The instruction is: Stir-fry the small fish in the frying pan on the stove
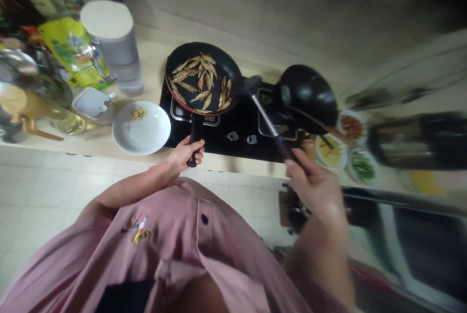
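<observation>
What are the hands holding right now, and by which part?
The left hand holds the frying pan by its black handle; the right hand holds the spatula by its dark grip.

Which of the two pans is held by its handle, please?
The frying pan with small fish: the left grip is around its handle, while neither grip touches the wok.

kitchen, black stove (237, 122), red-rimmed frying pan (225, 64), dark wok (310, 92), tiled floor (47, 177)

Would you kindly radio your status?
Left hand gripping pan handle. Right hand holding spatula. Small fish spread in pan. No obstruction visible.
</observation>
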### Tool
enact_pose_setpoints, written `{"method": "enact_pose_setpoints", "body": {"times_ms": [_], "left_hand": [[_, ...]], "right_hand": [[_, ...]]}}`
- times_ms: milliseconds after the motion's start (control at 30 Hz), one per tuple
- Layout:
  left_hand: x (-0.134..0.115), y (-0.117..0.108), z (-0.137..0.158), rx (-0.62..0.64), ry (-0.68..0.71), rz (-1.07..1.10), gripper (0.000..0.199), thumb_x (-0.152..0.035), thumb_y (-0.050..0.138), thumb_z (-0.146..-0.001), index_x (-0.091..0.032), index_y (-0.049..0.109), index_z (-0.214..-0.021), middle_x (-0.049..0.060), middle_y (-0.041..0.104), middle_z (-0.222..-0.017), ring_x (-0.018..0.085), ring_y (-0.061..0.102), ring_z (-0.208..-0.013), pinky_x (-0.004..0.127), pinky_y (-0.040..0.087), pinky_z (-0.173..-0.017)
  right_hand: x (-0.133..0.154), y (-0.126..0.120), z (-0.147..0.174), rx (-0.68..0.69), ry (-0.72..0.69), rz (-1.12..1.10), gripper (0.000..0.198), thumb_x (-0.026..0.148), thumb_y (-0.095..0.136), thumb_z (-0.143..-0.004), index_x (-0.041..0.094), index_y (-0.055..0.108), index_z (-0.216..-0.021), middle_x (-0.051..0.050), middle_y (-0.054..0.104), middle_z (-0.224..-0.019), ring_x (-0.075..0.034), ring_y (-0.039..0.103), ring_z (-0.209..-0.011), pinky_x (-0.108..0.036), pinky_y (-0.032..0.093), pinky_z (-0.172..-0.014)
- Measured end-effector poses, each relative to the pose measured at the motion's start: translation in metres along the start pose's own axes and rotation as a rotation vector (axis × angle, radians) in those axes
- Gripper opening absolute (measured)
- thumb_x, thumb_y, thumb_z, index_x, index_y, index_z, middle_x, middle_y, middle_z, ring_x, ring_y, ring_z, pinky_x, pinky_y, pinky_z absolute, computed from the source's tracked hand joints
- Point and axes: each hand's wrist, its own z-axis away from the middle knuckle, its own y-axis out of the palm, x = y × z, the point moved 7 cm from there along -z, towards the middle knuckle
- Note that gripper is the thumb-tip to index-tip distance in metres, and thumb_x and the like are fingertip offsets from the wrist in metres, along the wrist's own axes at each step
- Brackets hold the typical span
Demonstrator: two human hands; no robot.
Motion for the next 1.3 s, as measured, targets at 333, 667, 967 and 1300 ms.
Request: {"method": "enact_pose_setpoints", "body": {"times_ms": [333, 667, 967, 1300], "left_hand": [[-0.003, 0.003, 0.001, 0.022, 0.013, 0.006, 0.035, -0.026, 0.077, -0.070, -0.018, 0.045, -0.081, -0.005, 0.047, -0.060, 0.002, 0.036, -0.041, 0.014, 0.023, -0.039], [-0.005, 0.003, 0.002, 0.019, 0.031, -0.009, 0.037, -0.026, 0.077, -0.069, -0.018, 0.043, -0.079, -0.005, 0.046, -0.060, 0.001, 0.035, -0.041, 0.014, 0.021, -0.039], [-0.007, 0.008, 0.004, 0.018, 0.050, -0.020, 0.035, -0.025, 0.075, -0.071, -0.018, 0.041, -0.078, -0.004, 0.046, -0.060, 0.001, 0.035, -0.041, 0.014, 0.021, -0.038], [-0.007, 0.005, 0.003, 0.007, 0.061, -0.038, 0.035, -0.026, 0.076, -0.071, -0.018, 0.042, -0.079, -0.004, 0.046, -0.061, 0.001, 0.036, -0.041, 0.013, 0.021, -0.038]], "right_hand": [[-0.007, 0.015, 0.000, 0.046, 0.027, -0.199, 0.064, 0.057, 0.054, -0.081, 0.015, 0.059, -0.130, -0.003, 0.065, -0.066, -0.013, 0.058, -0.055, -0.026, 0.049, -0.054], [-0.006, 0.038, 0.004, 0.129, 0.194, -0.452, 0.065, 0.052, 0.064, -0.076, 0.017, 0.060, -0.130, 0.001, 0.057, -0.063, -0.008, 0.045, -0.046, -0.021, 0.036, -0.041], [-0.018, 0.044, 0.019, 0.087, 0.252, -0.496, 0.061, 0.052, 0.065, -0.075, 0.018, 0.063, -0.126, 0.002, 0.054, -0.061, -0.007, 0.042, -0.046, -0.020, 0.035, -0.041], [0.000, 0.049, 0.011, 0.095, 0.097, -0.376, 0.061, 0.054, 0.057, -0.079, 0.018, 0.061, -0.128, -0.002, 0.062, -0.069, -0.011, 0.052, -0.053, -0.025, 0.045, -0.050]]}}
